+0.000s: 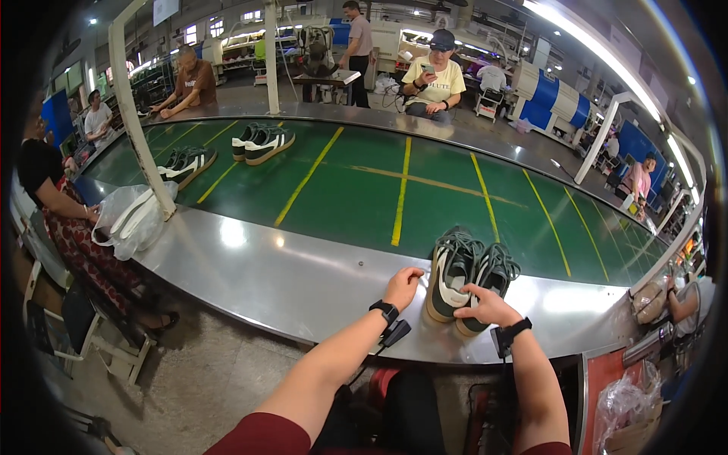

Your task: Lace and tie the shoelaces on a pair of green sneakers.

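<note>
Seen from above, looking down over two bare forearms reaching from the near edge toward a pair of dark green sneakers (470, 277) with pale side stripes and pale soles. Standing side by side, touching, heels near and toes far, on the bare steel border (303, 280) of a wide conveyor, just where the green belt (364, 189) with yellow lines begins. Long axis of the pair running near to far, tilted slightly right. Directly ahead of both hands, a little right of centre. Left hand (403, 287) loosely curled, fingertips resting against the outer left side of the left shoe's heel, not wrapped around anything. Right hand (485, 305) laid open over the heel of the right shoe, fingers spread across the back, touching but not clearly gripping. Right hand slightly nearer the pair, sitting on top of it; left hand just beside it. Dark wristbands on both wrists. Farther left on the belt, two more pairs of similar sneakers (262, 142), well apart. At far left, a seated person beside a clear plastic bag (133, 220) holding shoes. Other people seated and standing beyond the far edge.
</note>
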Demonstrator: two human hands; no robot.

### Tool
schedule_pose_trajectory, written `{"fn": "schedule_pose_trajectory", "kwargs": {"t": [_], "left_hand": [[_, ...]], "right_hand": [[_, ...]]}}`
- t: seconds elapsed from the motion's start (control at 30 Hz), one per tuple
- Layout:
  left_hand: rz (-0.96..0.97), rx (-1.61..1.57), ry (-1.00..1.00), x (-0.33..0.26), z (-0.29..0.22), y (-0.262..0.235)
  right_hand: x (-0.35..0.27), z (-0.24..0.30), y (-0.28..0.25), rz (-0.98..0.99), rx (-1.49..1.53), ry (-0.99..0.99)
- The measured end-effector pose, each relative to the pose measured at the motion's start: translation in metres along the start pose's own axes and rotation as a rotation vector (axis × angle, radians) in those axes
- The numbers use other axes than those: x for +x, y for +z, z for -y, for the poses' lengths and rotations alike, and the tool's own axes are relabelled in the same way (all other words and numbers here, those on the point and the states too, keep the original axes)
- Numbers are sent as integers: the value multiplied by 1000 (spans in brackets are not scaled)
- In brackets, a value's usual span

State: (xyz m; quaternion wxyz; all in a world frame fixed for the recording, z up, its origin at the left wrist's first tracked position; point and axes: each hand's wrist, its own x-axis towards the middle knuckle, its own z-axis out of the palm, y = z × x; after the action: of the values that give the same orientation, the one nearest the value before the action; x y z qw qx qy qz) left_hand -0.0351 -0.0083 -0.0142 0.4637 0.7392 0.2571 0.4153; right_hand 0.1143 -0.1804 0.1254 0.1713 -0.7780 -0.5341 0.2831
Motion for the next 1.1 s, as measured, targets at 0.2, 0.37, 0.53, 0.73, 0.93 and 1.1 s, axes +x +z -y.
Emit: {"fn": "schedule_pose_trajectory", "kwargs": {"t": [0.2, 0.37, 0.53, 0.73, 0.93, 1.1], "left_hand": [[251, 17, -103, -97, -47, -33], [276, -70, -210, -150, -53, -71], [310, -247, -353, -146, -56, -86], [136, -215, -392, -123, -85, -67], [188, 93, -346, -42, -79, -30], [302, 261, -326, -13, -64, -6]], "right_hand": [[0, -26, 0, -73, -35, -85], [1, 1, 3, -74, -114, -135], [-32, 14, 22, 70, -197, -175], [-82, 6, 71, -657, -62, -358], [-81, 5, 97, -926, 100, -401], [-70, 3, 116, -1126, 95, -416]]}}
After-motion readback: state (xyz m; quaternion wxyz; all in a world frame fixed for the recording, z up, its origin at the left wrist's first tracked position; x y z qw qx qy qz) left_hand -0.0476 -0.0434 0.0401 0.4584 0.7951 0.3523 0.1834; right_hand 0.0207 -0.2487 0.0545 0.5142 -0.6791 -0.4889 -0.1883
